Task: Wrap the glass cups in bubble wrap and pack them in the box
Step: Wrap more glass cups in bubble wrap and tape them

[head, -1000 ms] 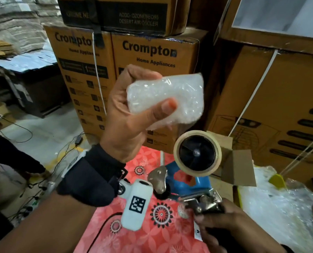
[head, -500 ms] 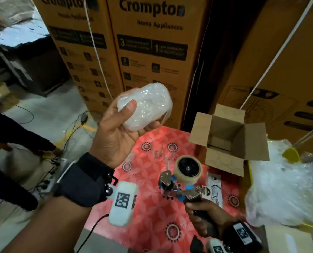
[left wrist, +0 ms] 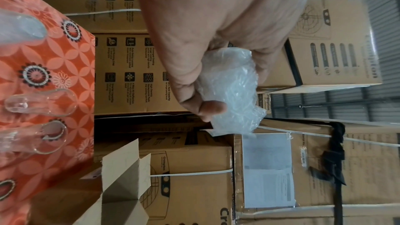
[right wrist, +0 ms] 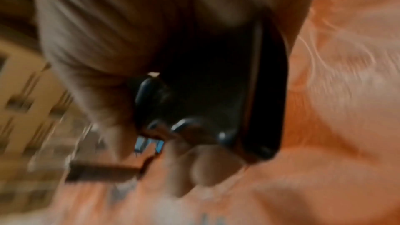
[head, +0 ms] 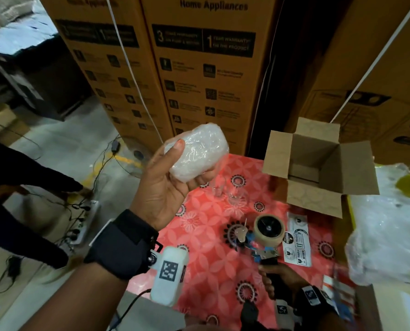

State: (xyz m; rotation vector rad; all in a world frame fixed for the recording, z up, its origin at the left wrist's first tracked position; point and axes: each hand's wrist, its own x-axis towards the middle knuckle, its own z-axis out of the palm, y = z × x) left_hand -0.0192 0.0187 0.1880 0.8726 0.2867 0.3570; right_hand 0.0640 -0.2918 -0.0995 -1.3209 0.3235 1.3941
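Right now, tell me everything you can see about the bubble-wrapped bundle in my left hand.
The bubble-wrapped bundle is a rounded, stubby roll of cloudy white bubble wrap, crinkled and shiny; whatever is inside cannot be made out. A loose flap of wrap sticks out at one end in the left wrist view. It is held in the air over the far left part of the red flowered tablecloth, gripped by the left hand, thumb across its front and fingers behind it. Nothing else touches it.
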